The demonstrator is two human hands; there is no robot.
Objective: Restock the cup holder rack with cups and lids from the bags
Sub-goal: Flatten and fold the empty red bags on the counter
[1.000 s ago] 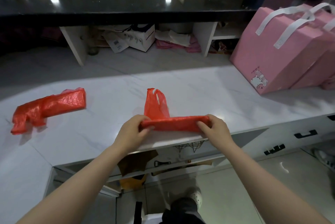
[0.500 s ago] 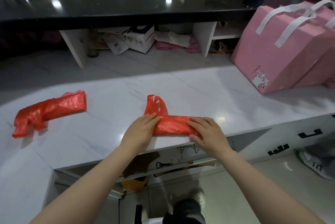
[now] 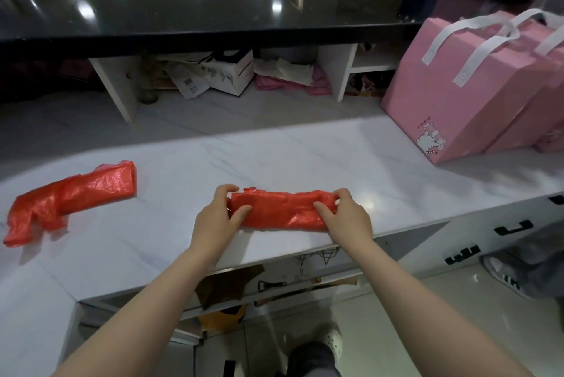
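Note:
A red plastic bag (image 3: pixel 282 208), folded into a flat strip, lies on the white marble counter (image 3: pixel 274 150) near its front edge. My left hand (image 3: pixel 218 218) grips the strip's left end, thumb on top. My right hand (image 3: pixel 348 218) grips its right end the same way. A second red plastic bag (image 3: pixel 76 193), loosely rolled, lies on the counter to the left, apart from both hands. No cups, lids or cup rack are in view.
Pink gift bags (image 3: pixel 476 86) with white handles stand at the right. A black raised shelf (image 3: pixel 183 10) spans the back, with boxes and papers (image 3: pixel 225 74) in cubbies beneath. A person's shoe (image 3: pixel 503 276) shows on the floor at right.
The bag's upright handles have been folded down into the strip. Both hands moved forward on the counter and now hold the strip's two ends.

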